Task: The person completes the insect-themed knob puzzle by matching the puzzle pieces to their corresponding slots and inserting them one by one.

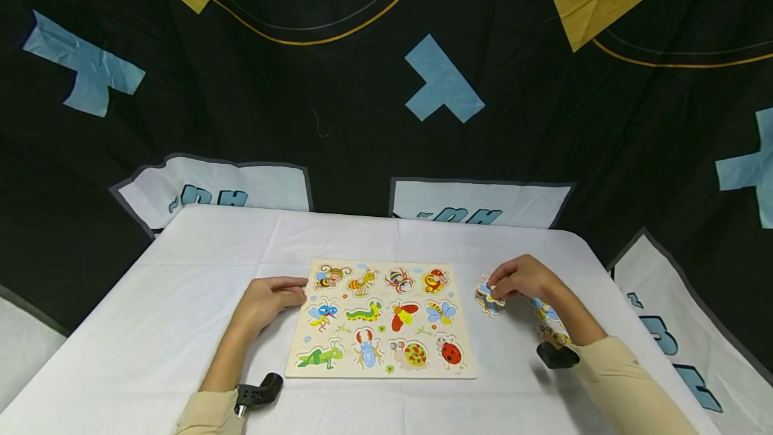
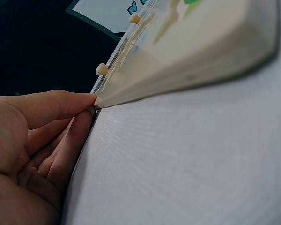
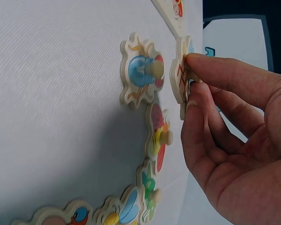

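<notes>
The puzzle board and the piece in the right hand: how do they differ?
The puzzle board is far larger than the held piece. The board has straight sides, while the piece has a wavy outline. The board lies on the white cloth; the piece is pinched in the right hand. Both have pale edges and coloured artwork.

Soft light leaves a faint shadow (image 1: 560, 391) nearside of the right hand (image 1: 522, 277); the board (image 2: 201, 58) beyond the left hand (image 2: 30, 150) blurs.

Gap btwn board (image 1: 389, 324) & R hand (image 1: 524, 277); pcs (image 1: 545, 309) (knobs (image 3: 166, 138) up) block beyond
</notes>
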Tool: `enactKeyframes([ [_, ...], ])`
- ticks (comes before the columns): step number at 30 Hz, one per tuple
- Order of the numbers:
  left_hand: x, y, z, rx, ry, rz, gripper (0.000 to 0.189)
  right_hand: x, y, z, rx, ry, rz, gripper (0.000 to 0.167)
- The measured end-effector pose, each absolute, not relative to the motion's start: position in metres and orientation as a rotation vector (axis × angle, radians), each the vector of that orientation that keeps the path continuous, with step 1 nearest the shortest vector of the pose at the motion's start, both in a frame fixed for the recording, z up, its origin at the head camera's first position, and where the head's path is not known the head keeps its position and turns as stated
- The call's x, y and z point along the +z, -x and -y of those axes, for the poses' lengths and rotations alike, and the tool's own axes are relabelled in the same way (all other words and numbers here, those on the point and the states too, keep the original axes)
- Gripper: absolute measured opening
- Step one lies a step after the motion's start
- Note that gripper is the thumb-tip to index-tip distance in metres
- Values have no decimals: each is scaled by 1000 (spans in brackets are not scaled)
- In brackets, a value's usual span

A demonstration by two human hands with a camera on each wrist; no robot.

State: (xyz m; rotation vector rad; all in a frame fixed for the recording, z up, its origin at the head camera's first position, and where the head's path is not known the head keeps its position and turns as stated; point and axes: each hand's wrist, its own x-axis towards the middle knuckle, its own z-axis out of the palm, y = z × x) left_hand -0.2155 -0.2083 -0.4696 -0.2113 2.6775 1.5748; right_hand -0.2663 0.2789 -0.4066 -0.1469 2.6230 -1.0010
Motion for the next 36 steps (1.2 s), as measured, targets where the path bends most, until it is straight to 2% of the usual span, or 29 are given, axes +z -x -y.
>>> enactKeyframes([
  [36,-470,215,208,1581,224,-2677,38,-409,278,-211,-1096,236,-2589,16],
])
